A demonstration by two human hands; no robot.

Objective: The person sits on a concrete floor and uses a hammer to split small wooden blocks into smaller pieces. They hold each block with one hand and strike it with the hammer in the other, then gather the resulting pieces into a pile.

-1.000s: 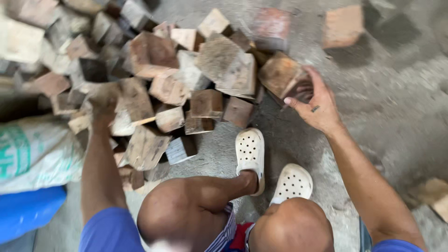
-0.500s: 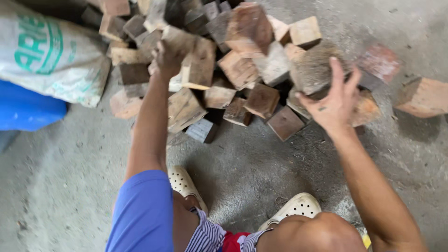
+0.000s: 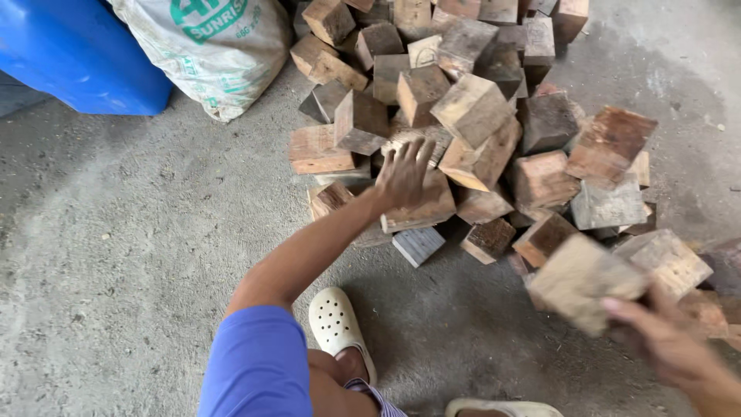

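The person is crouching on the grey concrete floor point(image 3: 123, 255) before a pile of wooden blocks point(image 3: 494, 131), rough-cut and squarish, some pale, some dark and reddish. The left hand point(image 3: 403, 176) is lying with spread fingers on a light block point(image 3: 423, 207) at the near edge of the pile, not closing on it. The right hand point(image 3: 665, 340), blurred, is gripping a pale rough block point(image 3: 580, 281) above the floor. Behind, a white woven sack point(image 3: 216, 54) with green print is leaning beside a blue plastic drum point(image 3: 77, 54). 2 white perforated clogs point(image 3: 336, 324) are standing near.
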